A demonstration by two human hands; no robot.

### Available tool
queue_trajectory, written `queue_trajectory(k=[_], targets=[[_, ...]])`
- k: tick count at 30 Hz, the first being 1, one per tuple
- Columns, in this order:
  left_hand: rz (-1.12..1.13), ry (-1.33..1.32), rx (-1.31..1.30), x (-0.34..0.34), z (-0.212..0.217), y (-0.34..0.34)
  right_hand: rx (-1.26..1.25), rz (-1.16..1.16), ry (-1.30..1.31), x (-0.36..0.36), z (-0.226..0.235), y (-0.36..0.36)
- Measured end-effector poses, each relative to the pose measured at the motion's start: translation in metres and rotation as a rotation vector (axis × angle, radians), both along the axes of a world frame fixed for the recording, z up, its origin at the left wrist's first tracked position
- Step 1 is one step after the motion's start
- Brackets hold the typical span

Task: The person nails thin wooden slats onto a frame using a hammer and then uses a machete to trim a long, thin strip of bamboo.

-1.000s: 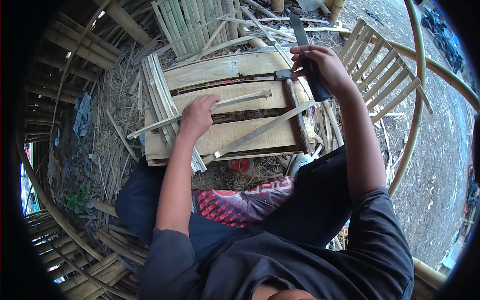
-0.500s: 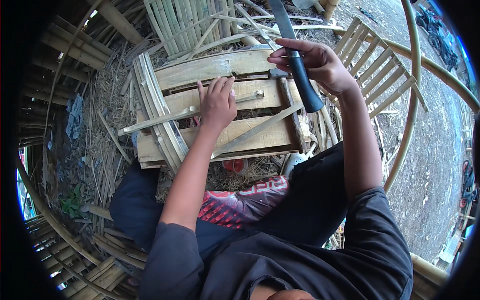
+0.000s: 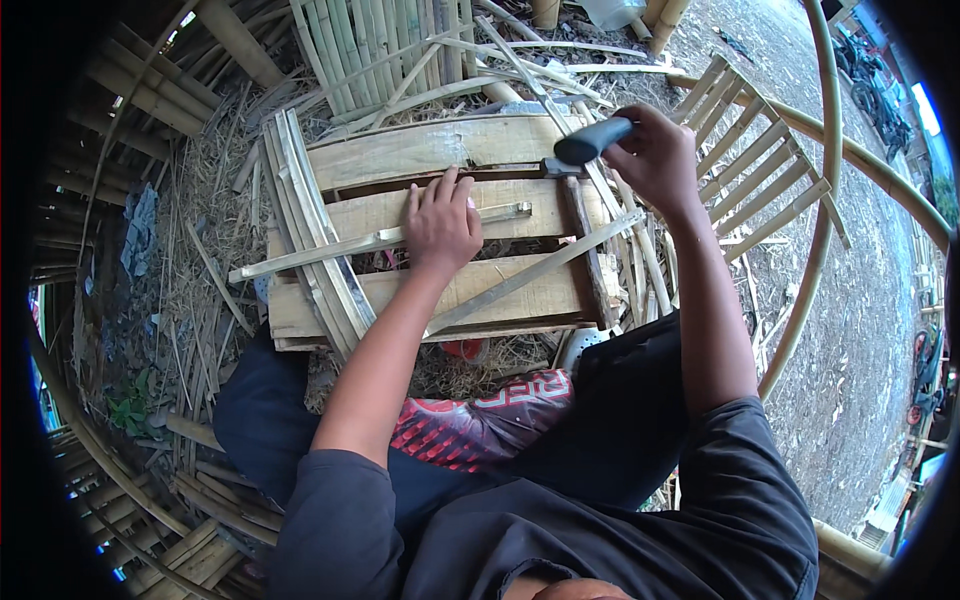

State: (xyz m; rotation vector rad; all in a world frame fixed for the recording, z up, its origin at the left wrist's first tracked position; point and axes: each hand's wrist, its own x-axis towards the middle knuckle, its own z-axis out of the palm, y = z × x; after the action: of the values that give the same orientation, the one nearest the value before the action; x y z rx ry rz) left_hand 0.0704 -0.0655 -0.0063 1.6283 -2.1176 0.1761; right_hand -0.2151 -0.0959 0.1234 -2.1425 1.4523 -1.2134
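Observation:
My left hand point(image 3: 441, 226) lies flat over a split bamboo strip point(image 3: 340, 250), fingers stretched onto the planks of a low wooden bench point(image 3: 380, 215). Up at the bench's far right, my right hand point(image 3: 655, 155) is closed around a long knife. Its dark handle point(image 3: 592, 140) points left, toward the bench; the blade does not show now. Below the handle rests a hammer point(image 3: 582, 215), its metal head at the far edge and its wooden shaft across the plank ends. A thin flat strip point(image 3: 535, 272) slants over the near planks.
A bundle of bamboo strips point(image 3: 300, 230) lies across the bench's left end. Beyond stands a bamboo slat panel point(image 3: 370, 55); a slatted bamboo frame point(image 3: 765, 150) is at right, beside a curved pole point(image 3: 828, 200). Loose offcuts litter the ground. A red object point(image 3: 462, 348) sits under the bench.
My right hand has turned the knife: its blade pointed up and away before, and now only the handle shows, tilted leftward. My left hand stays on the strip.

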Motion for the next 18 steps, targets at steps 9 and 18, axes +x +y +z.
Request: queue_trajectory(k=[9, 18], targets=[[0.013, 0.023, 0.006, 0.003, -0.003, 0.001, 0.06, -0.237, -0.307, 0.006, 0.009, 0.007], [0.009, 0.035, 0.006, 0.002, -0.002, 0.0, -0.048, -0.148, -0.193, 0.007, -0.011, 0.001]])
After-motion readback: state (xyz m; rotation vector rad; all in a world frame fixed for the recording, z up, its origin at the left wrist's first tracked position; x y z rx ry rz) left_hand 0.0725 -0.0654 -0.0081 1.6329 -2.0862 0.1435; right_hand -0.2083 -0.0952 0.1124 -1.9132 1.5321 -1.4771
